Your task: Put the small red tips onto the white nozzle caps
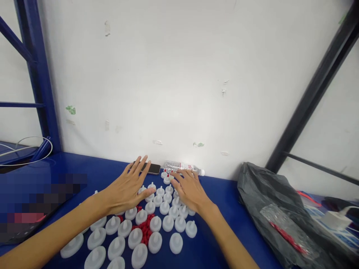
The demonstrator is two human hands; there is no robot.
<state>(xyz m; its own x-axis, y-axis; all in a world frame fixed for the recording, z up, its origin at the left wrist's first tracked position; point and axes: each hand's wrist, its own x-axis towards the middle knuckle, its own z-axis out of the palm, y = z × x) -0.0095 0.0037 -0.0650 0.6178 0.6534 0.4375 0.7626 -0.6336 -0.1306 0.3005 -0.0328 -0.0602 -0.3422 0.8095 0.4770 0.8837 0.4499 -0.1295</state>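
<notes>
My left hand (129,185) is held flat with its fingers spread, over the far left part of a spread of white round caps with nozzle tips (135,238). Nothing is in it. My right hand (190,189) hovers above the far right caps, fingers apart and slightly bent, also without anything held. Small red pieces (146,228) lie in a pile among the white caps. Beyond my right fingertips, a few white caps with red tips (167,179) stand together. Both hands hide some of the caps beneath them.
A phone (154,169) and a clear plastic bottle (173,166) lie along the wall. To the right are a black plastic bag (254,186), a clear bag with red pieces (288,233) and a white plug (336,220). Blue posts (42,74) frame the left side.
</notes>
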